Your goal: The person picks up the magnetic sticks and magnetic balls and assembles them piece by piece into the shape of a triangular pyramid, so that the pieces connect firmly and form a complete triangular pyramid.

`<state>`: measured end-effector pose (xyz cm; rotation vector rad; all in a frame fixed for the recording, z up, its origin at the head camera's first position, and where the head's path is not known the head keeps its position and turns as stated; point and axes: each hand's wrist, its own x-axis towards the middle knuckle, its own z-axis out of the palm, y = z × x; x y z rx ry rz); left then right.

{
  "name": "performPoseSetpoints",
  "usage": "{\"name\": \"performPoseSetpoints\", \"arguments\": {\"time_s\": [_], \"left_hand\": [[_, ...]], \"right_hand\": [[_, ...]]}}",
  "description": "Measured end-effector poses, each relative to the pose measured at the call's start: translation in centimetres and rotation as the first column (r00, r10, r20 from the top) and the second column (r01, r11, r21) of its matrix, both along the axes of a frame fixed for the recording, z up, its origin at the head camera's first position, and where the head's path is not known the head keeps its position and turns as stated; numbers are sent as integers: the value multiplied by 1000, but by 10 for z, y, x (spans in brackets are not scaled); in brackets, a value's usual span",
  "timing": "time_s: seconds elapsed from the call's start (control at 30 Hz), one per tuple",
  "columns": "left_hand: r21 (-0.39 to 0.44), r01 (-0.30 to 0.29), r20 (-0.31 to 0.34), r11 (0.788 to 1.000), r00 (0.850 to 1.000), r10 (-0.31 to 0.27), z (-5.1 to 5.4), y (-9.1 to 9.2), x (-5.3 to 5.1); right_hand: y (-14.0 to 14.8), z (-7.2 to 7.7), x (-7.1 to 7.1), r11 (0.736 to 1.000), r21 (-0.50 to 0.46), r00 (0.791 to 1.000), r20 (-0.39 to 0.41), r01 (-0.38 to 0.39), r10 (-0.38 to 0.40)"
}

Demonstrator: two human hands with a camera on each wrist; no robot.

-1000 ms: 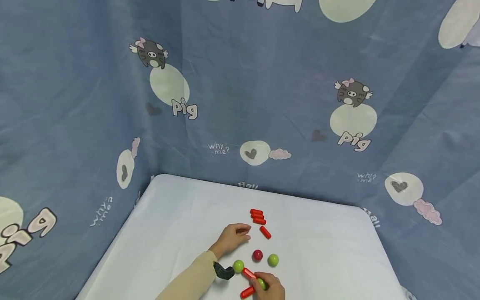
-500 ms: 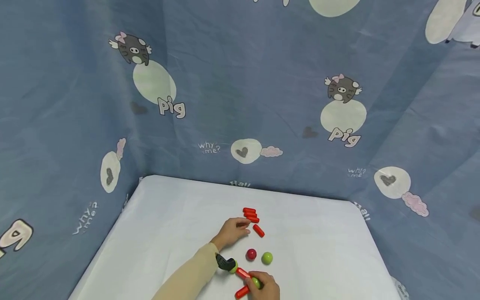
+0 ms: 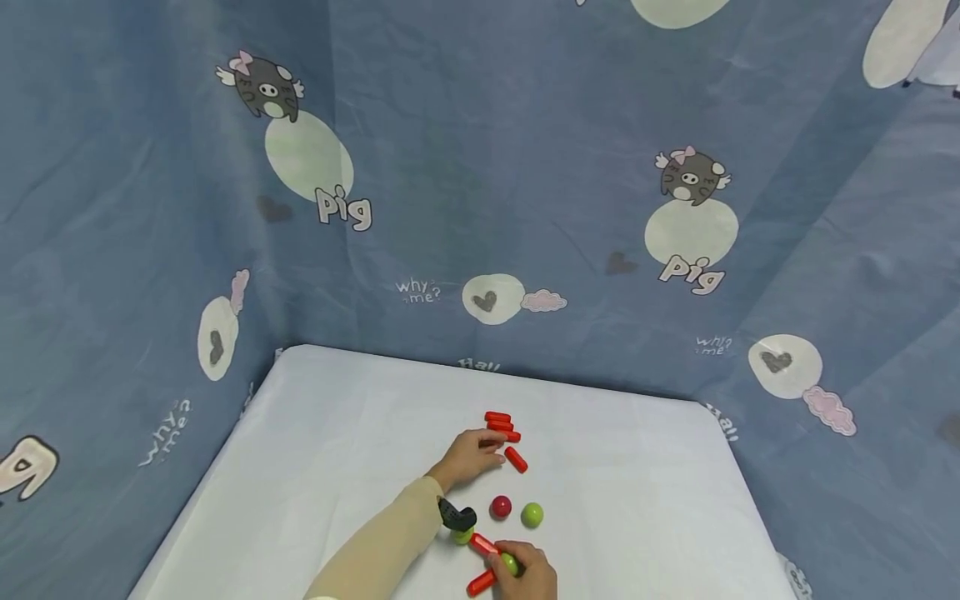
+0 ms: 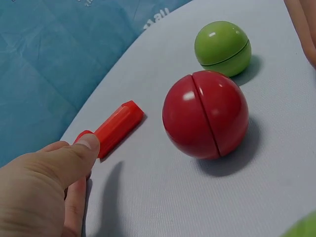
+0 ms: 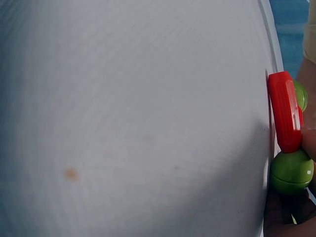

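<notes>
My right hand point(image 3: 531, 575) holds a green ball point(image 3: 509, 565) between thumb and fingers. Two red rods, one upper point(image 3: 483, 544) and one lower point(image 3: 482, 582), meet at this ball; in the right wrist view a red rod point(image 5: 285, 111) touches the green ball point(image 5: 291, 173). Another green ball point(image 3: 462, 537), at the upper rod's far end, is partly hidden by the black wrist strap point(image 3: 457, 516). My left hand point(image 3: 467, 458) reaches to a group of red rods point(image 3: 497, 417), fingertips over the nearest, thumb apart from the fingers. Beside the thumb lies a single red rod point(image 3: 516, 459).
A red ball point(image 3: 501, 507) and a green ball point(image 3: 532, 515) lie between the two hands on the white tabletop point(image 3: 637, 483). Behind the table hangs a blue printed curtain point(image 3: 420, 167).
My left hand has moved forward and right, its fingertips now over the nearest rod of the group. The right hand keeps its grip on the green ball. The head view has shifted slightly.
</notes>
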<state>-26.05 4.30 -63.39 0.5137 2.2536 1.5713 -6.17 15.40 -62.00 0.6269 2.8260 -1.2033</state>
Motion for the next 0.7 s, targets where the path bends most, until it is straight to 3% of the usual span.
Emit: {"name": "performPoseSetpoints", "arguments": {"time_s": [0.23, 0.7], "left_hand": [[4, 15, 21, 1000, 1000, -15, 2, 4, -1], [-50, 55, -50, 997, 997, -57, 5, 17, -2]], "right_hand": [[2, -1, 0, 1000, -20, 1000, 11, -2, 2], [6, 0, -1, 1000, -19, 1000, -16, -13, 12]]}}
